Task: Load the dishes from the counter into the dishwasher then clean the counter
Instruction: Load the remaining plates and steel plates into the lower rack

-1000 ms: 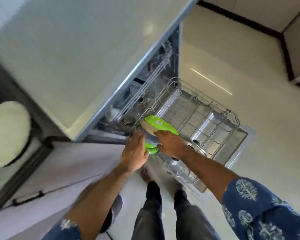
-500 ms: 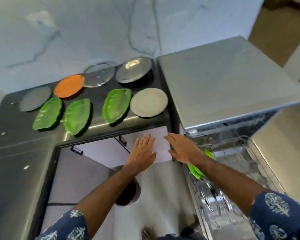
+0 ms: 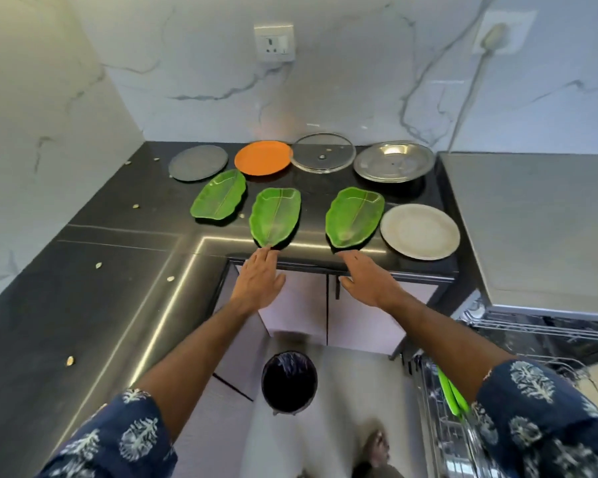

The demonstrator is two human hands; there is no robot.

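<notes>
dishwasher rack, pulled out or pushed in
Pulled out: the lower rack sticks out past the dishwasher front, green plates standing in it.

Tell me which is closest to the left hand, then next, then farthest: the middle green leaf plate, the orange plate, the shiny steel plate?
From the left hand in the head view:
1. Middle green leaf plate, right at the fingertips by the counter's front edge.
2. Orange plate, farther back near the wall.
3. Steel plate, at the back and off to the right, beside the dishwasher.
</notes>
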